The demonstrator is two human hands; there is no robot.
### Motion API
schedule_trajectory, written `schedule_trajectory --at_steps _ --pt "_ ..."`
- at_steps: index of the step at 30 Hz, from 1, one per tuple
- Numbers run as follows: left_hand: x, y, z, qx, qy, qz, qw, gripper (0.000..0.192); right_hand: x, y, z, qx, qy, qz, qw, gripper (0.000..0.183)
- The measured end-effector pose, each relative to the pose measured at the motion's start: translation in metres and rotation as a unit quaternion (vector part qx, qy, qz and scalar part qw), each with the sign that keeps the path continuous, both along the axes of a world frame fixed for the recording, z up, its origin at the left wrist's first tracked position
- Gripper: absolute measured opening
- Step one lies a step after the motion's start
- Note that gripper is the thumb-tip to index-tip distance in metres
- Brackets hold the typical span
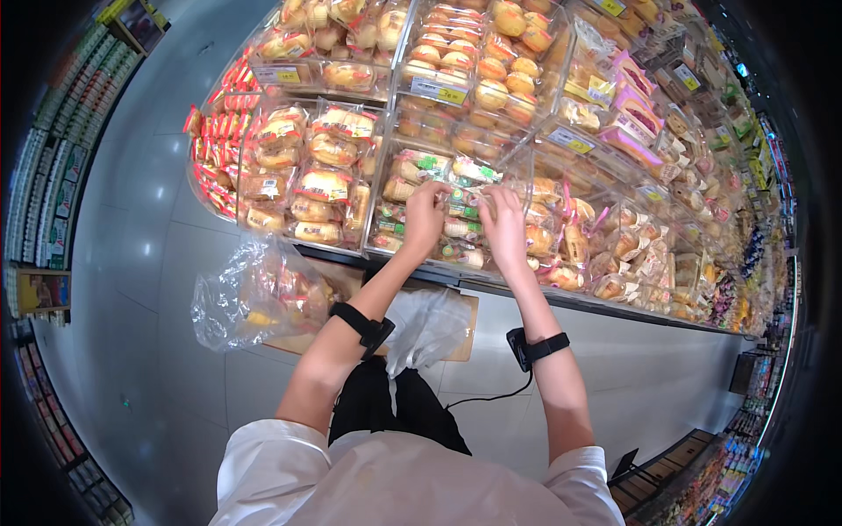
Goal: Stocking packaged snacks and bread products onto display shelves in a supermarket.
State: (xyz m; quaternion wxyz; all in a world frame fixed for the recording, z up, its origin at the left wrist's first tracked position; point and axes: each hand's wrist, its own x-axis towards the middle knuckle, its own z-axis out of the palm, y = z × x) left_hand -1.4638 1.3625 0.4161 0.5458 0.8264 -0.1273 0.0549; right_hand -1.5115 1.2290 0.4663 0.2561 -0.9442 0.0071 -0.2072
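My left hand (426, 215) and my right hand (506, 222) are over a clear display bin of wrapped bread rolls. Between them lies a roll in clear wrap with a green label (464, 204). The fingers of both hands grip it at its two ends, which they partly hide. Similar wrapped rolls surround it; one with a green label (479, 169) is just beyond my hands, and another (462, 228) is nearer me. Black straps circle both my forearms.
Left of this bin are packaged buns (322, 187); to its right are more wrapped breads (569, 243). Clear dividers separate the bins. A clear plastic bag of packages (263, 296) and a whitish plastic bag (424, 322) are below the front edge. A cable (490, 398) trails from my right forearm.
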Motion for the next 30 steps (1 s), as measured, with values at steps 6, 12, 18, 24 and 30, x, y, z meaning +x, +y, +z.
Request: schedule_trajectory --at_steps 6,12,18,24,30 --pt "-0.054 0.017 0.060 -0.121 0.007 0.018 0.993 0.030 0.062 -0.023 0.000 -0.005 0.165 0.049 0.985 0.026" --pt "-0.076 0.089 0.092 -0.169 0.043 0.073 0.982 0.023 0.077 -0.011 -0.011 -0.078 0.228 0.133 0.961 0.038" --pt "-0.087 0.118 0.105 -0.176 0.090 0.083 0.977 0.021 0.075 -0.020 -0.046 -0.280 0.101 0.113 0.948 0.041" --pt "-0.081 0.128 0.100 -0.220 0.145 0.082 0.961 0.023 0.053 -0.029 0.037 0.093 0.071 0.007 0.993 0.067" --pt "-0.029 0.068 0.056 -0.376 0.290 0.001 0.880 0.029 -0.011 -0.049 0.097 0.342 -0.074 -0.051 0.935 0.066"
